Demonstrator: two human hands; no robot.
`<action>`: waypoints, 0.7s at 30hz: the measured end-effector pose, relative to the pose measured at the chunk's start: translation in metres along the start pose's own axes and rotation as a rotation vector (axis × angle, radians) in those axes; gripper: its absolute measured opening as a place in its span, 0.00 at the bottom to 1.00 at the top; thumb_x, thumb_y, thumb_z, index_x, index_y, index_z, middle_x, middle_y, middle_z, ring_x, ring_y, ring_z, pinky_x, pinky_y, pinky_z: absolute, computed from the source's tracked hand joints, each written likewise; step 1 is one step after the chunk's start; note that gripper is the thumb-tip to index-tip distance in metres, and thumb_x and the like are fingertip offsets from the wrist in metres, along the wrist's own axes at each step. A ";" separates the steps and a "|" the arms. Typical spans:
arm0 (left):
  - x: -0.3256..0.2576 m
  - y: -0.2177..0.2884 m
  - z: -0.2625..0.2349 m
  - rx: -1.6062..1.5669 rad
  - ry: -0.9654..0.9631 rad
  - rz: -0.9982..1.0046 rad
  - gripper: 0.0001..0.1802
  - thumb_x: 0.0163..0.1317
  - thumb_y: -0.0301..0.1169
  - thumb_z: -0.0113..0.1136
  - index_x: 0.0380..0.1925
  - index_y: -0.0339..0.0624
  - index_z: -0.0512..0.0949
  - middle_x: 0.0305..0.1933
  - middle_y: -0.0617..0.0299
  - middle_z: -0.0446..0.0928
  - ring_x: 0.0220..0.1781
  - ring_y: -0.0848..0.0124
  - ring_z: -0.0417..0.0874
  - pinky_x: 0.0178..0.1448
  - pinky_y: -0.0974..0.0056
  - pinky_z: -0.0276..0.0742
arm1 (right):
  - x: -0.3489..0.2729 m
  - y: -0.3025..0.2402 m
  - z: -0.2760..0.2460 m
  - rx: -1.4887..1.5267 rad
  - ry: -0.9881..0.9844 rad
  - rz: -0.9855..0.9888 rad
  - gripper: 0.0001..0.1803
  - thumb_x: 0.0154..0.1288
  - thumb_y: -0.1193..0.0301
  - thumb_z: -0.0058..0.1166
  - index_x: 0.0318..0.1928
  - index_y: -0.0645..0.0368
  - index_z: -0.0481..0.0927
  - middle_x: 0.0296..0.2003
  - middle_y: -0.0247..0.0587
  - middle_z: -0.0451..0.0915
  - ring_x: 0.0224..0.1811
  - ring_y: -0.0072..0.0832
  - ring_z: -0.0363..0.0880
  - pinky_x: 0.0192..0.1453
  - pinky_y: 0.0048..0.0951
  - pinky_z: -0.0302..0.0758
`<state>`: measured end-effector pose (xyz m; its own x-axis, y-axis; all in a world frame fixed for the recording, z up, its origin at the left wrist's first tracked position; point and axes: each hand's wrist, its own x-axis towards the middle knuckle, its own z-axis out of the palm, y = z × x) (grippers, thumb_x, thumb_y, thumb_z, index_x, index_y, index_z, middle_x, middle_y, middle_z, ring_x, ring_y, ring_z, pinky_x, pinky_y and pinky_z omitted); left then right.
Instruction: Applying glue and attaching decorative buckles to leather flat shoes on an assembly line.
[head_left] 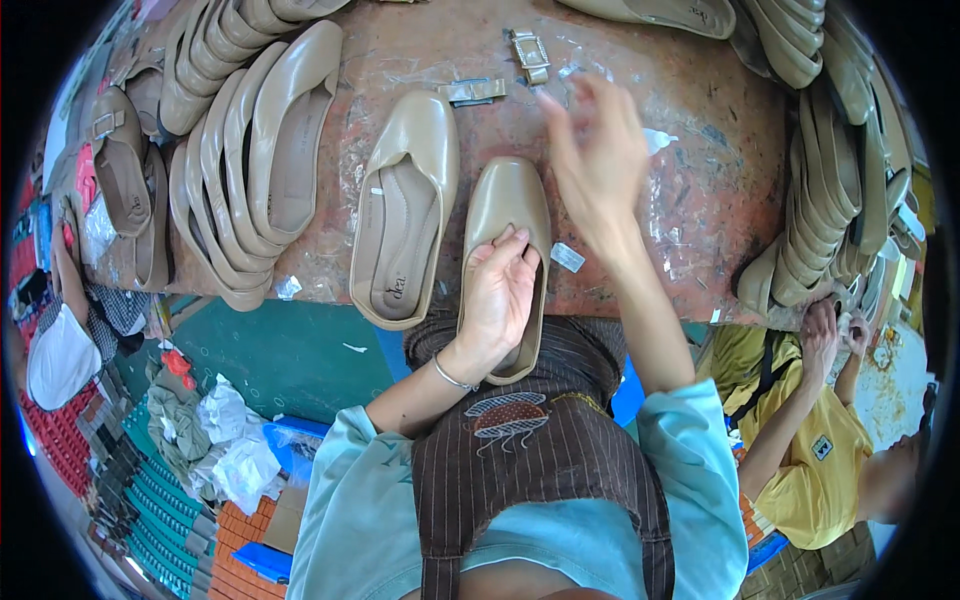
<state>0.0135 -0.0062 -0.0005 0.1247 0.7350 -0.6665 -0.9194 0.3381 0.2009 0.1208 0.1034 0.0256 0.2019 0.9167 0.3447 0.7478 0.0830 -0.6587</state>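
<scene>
Left hand [497, 290] clamps the shoe [507, 215] at the desk [690, 200] edge. Right hand [597, 150], blurred, fingers spread and empty, hovers beyond the toe near the buckles [530, 55]. Keep the shoe pinned flat while reaching.

A small pale tag [567, 257] lies flat on the worn table [700, 200], just right of the held shoe [507, 205], a tilted rectangle, whitish and shiny. There's a dark printed mark [396, 291] on the tan insole of the open shoe [405, 200] alongside, near its heel. Off at the lower right, a small white square badge [822, 447] with a dark figure sits on another person's yellow shirt [815, 480].
</scene>
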 end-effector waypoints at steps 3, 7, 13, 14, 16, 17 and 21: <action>0.000 -0.003 0.010 0.003 0.004 0.006 0.05 0.58 0.17 0.57 0.30 0.40 0.77 0.36 0.63 0.79 0.44 0.73 0.80 0.58 0.65 0.72 | 0.032 0.026 0.039 -0.225 0.047 -0.060 0.16 0.58 0.63 0.62 0.36 0.65 0.77 0.34 0.49 0.77 0.27 0.44 0.78 0.33 0.38 0.76; 0.002 -0.005 0.003 -0.051 -0.032 -0.014 0.05 0.57 0.18 0.55 0.32 0.39 0.76 0.38 0.62 0.79 0.46 0.73 0.78 0.60 0.64 0.71 | 0.035 0.040 0.034 -0.103 -0.023 0.001 0.15 0.54 0.65 0.64 0.38 0.62 0.82 0.32 0.47 0.77 0.25 0.39 0.76 0.32 0.38 0.74; 0.000 0.000 0.004 -0.120 -0.013 -0.030 0.09 0.56 0.20 0.50 0.37 0.34 0.73 0.41 0.59 0.77 0.48 0.69 0.77 0.61 0.62 0.70 | -0.024 0.010 -0.039 0.322 -0.317 0.041 0.17 0.50 0.74 0.66 0.44 0.57 0.84 0.32 0.37 0.78 0.29 0.22 0.75 0.29 0.25 0.72; 0.001 0.001 0.007 -0.109 -0.022 -0.036 0.07 0.57 0.19 0.49 0.35 0.34 0.75 0.40 0.59 0.77 0.47 0.70 0.77 0.59 0.64 0.71 | -0.035 0.005 -0.043 0.298 -0.355 -0.008 0.18 0.48 0.75 0.67 0.44 0.56 0.84 0.33 0.38 0.78 0.29 0.25 0.76 0.30 0.26 0.74; 0.000 0.003 0.015 -0.067 -0.041 -0.032 0.11 0.56 0.20 0.48 0.40 0.32 0.73 0.43 0.58 0.76 0.50 0.68 0.75 0.62 0.62 0.68 | -0.053 0.002 -0.044 0.259 -0.391 0.004 0.19 0.46 0.75 0.67 0.44 0.55 0.84 0.33 0.39 0.78 0.29 0.28 0.77 0.31 0.28 0.75; -0.001 0.003 0.017 -0.029 -0.065 -0.027 0.16 0.55 0.21 0.47 0.45 0.30 0.70 0.46 0.56 0.76 0.53 0.67 0.74 0.66 0.60 0.65 | -0.055 0.003 -0.043 0.257 -0.390 0.010 0.19 0.46 0.75 0.67 0.44 0.55 0.84 0.33 0.39 0.78 0.29 0.28 0.77 0.31 0.28 0.75; 0.003 0.000 0.008 -0.030 -0.107 -0.018 0.18 0.55 0.21 0.47 0.48 0.29 0.70 0.49 0.54 0.75 0.55 0.65 0.73 0.67 0.59 0.64 | -0.056 0.007 -0.039 0.180 -0.376 -0.090 0.19 0.45 0.74 0.67 0.43 0.54 0.84 0.32 0.38 0.77 0.32 0.32 0.77 0.32 0.30 0.75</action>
<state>0.0167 0.0011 0.0035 0.1792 0.7879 -0.5892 -0.9273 0.3354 0.1664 0.1391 0.0379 0.0279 -0.1285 0.9787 0.1599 0.6227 0.2052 -0.7551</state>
